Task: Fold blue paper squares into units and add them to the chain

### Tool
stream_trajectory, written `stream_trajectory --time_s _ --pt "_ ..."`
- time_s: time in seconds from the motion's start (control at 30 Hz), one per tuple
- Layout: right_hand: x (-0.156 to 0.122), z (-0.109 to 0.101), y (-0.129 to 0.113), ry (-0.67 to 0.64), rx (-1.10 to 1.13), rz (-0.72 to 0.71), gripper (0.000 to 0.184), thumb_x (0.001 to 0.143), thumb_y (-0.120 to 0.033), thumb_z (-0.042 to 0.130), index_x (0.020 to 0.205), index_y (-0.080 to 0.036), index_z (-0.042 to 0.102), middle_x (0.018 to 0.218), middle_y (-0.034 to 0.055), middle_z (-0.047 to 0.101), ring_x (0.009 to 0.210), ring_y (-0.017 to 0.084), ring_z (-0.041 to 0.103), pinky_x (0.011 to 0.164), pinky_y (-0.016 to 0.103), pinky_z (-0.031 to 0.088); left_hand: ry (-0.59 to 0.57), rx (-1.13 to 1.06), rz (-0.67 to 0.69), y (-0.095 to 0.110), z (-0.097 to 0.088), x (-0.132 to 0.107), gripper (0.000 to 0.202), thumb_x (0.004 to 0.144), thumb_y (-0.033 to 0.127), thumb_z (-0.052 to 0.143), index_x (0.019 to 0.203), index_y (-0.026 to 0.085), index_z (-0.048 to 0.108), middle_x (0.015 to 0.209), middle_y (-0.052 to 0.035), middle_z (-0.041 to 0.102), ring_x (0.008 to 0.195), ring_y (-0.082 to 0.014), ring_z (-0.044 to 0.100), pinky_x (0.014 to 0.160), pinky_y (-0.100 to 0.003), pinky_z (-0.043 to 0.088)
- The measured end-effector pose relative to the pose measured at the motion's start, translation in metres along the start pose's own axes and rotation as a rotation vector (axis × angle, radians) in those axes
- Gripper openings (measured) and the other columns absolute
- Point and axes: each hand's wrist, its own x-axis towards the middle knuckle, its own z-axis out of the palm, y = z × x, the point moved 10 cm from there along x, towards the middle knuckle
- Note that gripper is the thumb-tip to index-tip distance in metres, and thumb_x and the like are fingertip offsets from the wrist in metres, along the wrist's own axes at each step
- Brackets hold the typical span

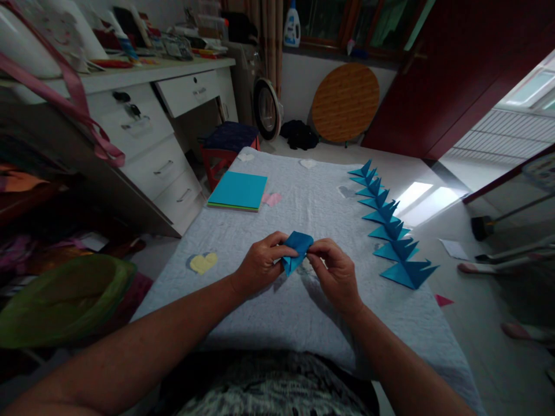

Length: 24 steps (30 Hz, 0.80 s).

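A small piece of folded blue paper [299,242] is held just above the cloth in front of me. My left hand [264,259] pinches it from the left, thumb lying across its front. At its right edge, the thumb and forefinger of my right hand [336,267] are closed on the same paper. One end of the paper points down toward me. Along the right side of the table runs a row of several folded blue paper birds [405,271] with pointed wings. A stack of square paper [239,190], blue on top, lies at the far left.
The table [243,323] wears a grey cloth with heart patches, one of them yellow [203,263]. Left of it stand a white desk with drawers [147,144] and a green-lined bin [65,300]. A stool [229,138] is behind, and a pink paper scrap [443,300] lies to the right.
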Motion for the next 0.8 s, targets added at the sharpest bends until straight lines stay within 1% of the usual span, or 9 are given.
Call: stream_trajectory --time_s 0.1,0.17,0.47,0.6,0.8 --pt "-0.002 -0.005 0.008 0.062 0.049 0.049 0.011 0.088 -0.017 0.064 0.096 -0.024 0.063 0.085 0.0001 0.063 0.078 0.016 0.062 0.073 0.03 0.05 -0.005 -0.005 -0.017 -0.003 0.001 -0.001 0.017 0.088 0.012 0.063 0.098 0.021 0.073 0.103 -0.0068 0.068 0.092 -0.0163 0.069 0.079 -0.028 0.056" --pt "-0.002 -0.008 0.01 0.089 0.062 0.05 0.011 0.088 -0.017 0.064 0.096 -0.024 0.062 0.085 -0.0005 0.062 0.078 0.015 0.061 0.073 0.03 0.05 -0.011 -0.006 -0.023 -0.004 0.002 -0.002 0.018 0.088 0.012 0.062 0.099 0.021 0.073 0.104 -0.0068 0.068 0.092 -0.0163 0.069 0.078 -0.028 0.056" --pt "-0.004 -0.011 0.013 0.112 0.062 0.045 0.01 0.09 -0.016 0.062 0.096 -0.024 0.064 0.086 -0.0002 0.063 0.078 0.015 0.061 0.072 0.029 0.05 -0.007 0.005 -0.002 -0.003 0.001 -0.002 0.02 0.087 0.009 0.061 0.098 0.02 0.072 0.104 -0.0068 0.068 0.091 -0.0159 0.069 0.078 -0.027 0.056" --pt "-0.002 -0.009 0.006 0.091 0.038 0.008 0.011 0.09 -0.014 0.061 0.095 -0.024 0.064 0.086 0.0001 0.063 0.08 0.015 0.06 0.074 0.03 0.049 -0.004 0.004 -0.002 -0.003 0.001 -0.001 0.016 0.088 0.012 0.062 0.098 0.021 0.072 0.104 -0.0067 0.067 0.092 -0.0161 0.069 0.079 -0.028 0.056" --pt "0.001 -0.004 -0.013 0.035 -0.015 -0.11 0.016 0.09 -0.01 0.059 0.094 -0.023 0.066 0.087 0.0017 0.062 0.083 0.016 0.061 0.074 0.031 0.049 -0.023 0.001 -0.01 -0.003 0.003 -0.002 0.014 0.088 0.012 0.063 0.096 0.019 0.073 0.103 -0.0068 0.067 0.09 -0.016 0.069 0.078 -0.027 0.055"
